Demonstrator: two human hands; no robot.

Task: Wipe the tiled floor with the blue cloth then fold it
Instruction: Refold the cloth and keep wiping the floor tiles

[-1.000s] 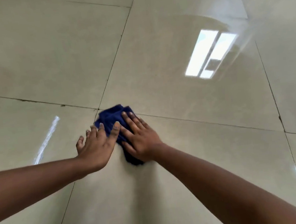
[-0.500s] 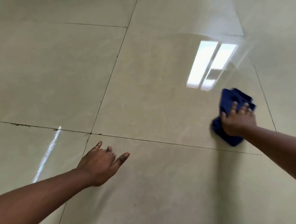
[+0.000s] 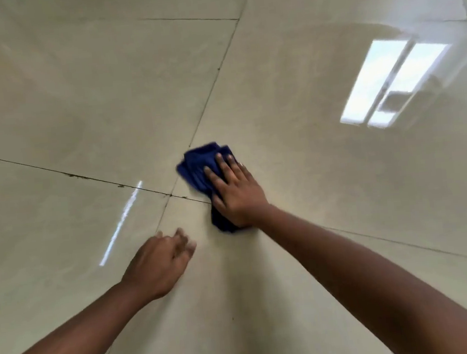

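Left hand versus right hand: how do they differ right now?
The right hand lies flat on the blue cloth, fingers straight, pressing it to the tiled floor; the left hand holds nothing, fingers loosely bent and blurred. The right hand reaches farther forward than the left. Both arms are bare.
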